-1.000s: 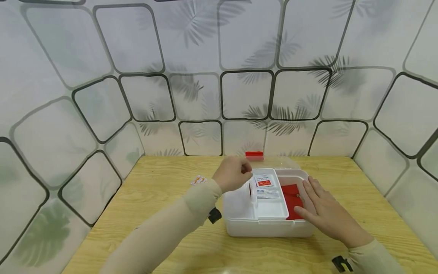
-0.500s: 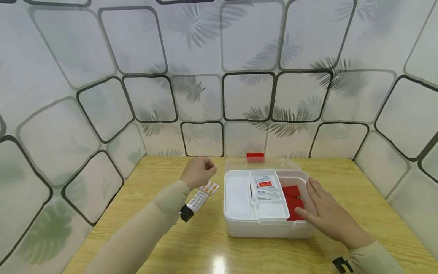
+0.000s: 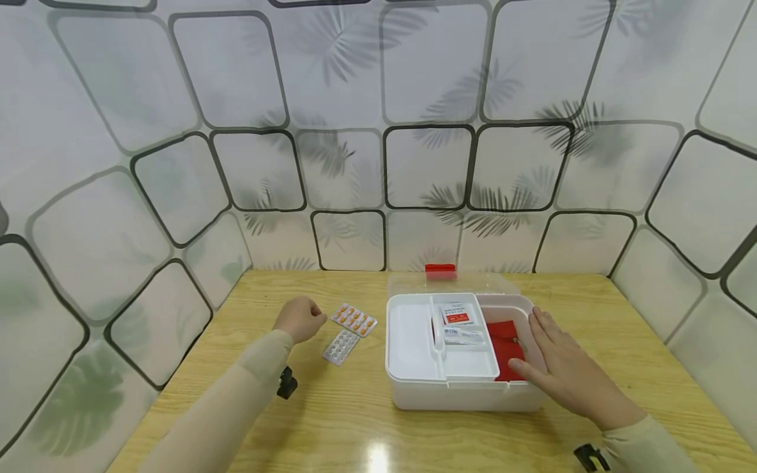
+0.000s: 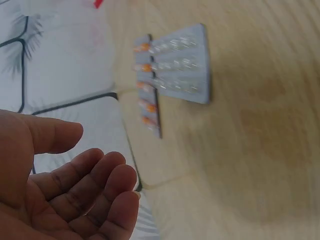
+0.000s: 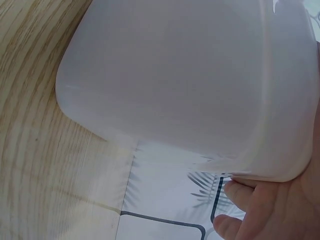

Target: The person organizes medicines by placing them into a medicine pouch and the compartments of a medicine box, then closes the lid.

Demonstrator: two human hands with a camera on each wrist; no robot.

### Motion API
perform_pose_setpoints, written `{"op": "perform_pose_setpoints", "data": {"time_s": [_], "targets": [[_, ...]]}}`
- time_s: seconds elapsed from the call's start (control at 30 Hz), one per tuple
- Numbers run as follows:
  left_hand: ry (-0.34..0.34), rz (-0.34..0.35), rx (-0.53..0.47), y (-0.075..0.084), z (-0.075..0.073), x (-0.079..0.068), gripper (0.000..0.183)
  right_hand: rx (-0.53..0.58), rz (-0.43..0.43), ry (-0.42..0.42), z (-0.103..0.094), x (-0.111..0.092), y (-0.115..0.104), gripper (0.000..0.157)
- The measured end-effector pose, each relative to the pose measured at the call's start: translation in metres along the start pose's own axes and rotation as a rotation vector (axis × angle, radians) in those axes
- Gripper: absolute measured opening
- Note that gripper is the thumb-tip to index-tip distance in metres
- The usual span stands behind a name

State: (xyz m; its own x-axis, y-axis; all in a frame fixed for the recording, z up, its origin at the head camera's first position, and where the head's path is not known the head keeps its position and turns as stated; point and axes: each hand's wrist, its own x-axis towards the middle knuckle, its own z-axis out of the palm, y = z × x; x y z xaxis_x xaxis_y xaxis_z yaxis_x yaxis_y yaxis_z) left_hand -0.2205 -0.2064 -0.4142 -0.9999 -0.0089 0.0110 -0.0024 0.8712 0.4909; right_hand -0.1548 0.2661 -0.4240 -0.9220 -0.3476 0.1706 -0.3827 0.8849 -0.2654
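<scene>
Left of the box, my left hand (image 3: 299, 319) is just above the table with nothing in it, fingers loosely bent and thumb apart from them in the left wrist view. Beside it lie a blister pack of orange capsules (image 3: 354, 320) and a silvery blister pack of pale pills (image 3: 340, 347), their ends touching or overlapping. My right hand (image 3: 562, 368) rests flat with straight fingers along the right rim of a white medicine box (image 3: 467, 396). In the right wrist view its fingers (image 5: 239, 194) reach past the box corner.
A white tray (image 3: 408, 335) with a handle sits in the box, bearing small printed packets (image 3: 458, 314). Right of it, a red pouch (image 3: 504, 351) lies inside. The transparent lid (image 3: 473, 283) with a red latch (image 3: 440, 271) is folded back behind, near the patterned wall.
My left hand has moved left from over the box's tray, past the two blister packs, which now show fully. The right hand has stayed on the rim.
</scene>
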Motion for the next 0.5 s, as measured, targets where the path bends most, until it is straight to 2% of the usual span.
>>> {"op": "perform_pose_setpoints", "data": {"time_s": [0.2, 0.5], "targets": [[-0.010, -0.037, 0.018, -0.017, 0.006, -0.005, 0.020, -0.020, -0.004, -0.005, 0.000, 0.001, -0.001, 0.094], [-0.038, -0.048, 0.031, -0.023, 0.013, -0.012, 0.021, -0.060, -0.020, -0.001, -0.002, 0.000, -0.002, 0.093]]}}
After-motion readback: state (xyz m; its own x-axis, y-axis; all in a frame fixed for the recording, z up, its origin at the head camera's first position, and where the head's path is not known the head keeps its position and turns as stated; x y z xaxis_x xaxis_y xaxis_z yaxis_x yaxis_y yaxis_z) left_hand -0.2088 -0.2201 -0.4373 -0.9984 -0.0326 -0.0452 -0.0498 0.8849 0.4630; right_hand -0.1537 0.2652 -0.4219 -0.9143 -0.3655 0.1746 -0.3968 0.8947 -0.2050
